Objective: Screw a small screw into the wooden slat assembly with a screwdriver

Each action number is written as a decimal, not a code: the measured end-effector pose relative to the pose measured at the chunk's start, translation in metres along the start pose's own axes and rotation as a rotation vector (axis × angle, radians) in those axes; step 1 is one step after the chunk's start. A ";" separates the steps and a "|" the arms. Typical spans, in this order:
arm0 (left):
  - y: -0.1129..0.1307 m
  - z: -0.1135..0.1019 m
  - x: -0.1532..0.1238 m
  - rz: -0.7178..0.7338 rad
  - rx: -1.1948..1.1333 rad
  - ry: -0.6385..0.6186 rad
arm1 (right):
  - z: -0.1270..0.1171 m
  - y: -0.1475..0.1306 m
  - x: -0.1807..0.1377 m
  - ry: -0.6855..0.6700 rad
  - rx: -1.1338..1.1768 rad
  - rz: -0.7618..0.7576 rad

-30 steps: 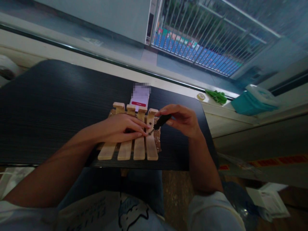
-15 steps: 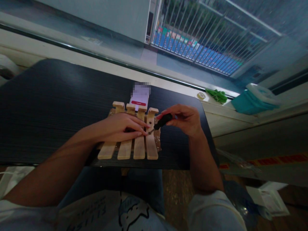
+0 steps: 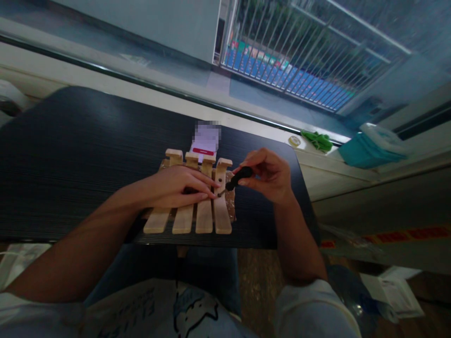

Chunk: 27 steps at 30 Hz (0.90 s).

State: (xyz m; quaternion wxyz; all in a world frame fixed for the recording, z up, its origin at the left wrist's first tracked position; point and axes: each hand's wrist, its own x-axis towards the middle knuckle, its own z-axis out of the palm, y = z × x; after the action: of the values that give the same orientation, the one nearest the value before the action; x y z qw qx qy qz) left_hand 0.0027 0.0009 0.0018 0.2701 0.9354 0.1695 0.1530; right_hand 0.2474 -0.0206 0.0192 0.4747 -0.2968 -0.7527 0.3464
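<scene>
Fingers of the right hand [image 3: 268, 176] pinch a small black-handled screwdriver [image 3: 235, 179], its tip on the rightmost slat of the wooden slatted piece [image 3: 197, 211] at centre frame, while the left hand [image 3: 176, 188] lies flat and open across the slats. This looks like driving a screw, calling for steady downward twisting. The slats end near the dark table's [image 3: 70, 155] lower edge; bare tabletop stretches left.

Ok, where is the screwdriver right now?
In the head view, the screwdriver is right of centre, pinched in the right hand, its tip on the rightmost wooden slat beside the left hand.
</scene>
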 end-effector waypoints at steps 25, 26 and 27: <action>-0.002 0.001 -0.002 -0.030 -0.047 0.008 | -0.014 0.006 0.001 -0.137 0.132 0.087; -0.001 0.001 -0.001 -0.034 -0.041 0.003 | -0.014 0.005 0.001 -0.133 0.137 0.090; -0.001 0.001 -0.001 -0.034 -0.034 -0.005 | -0.014 0.004 0.001 -0.130 0.137 0.094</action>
State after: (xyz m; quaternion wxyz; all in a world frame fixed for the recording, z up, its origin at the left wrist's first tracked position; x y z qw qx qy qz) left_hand 0.0017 0.0009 0.0004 0.2888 0.9280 0.1822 0.1491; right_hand 0.2606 -0.0142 0.0202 0.4273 -0.2758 -0.7416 0.4374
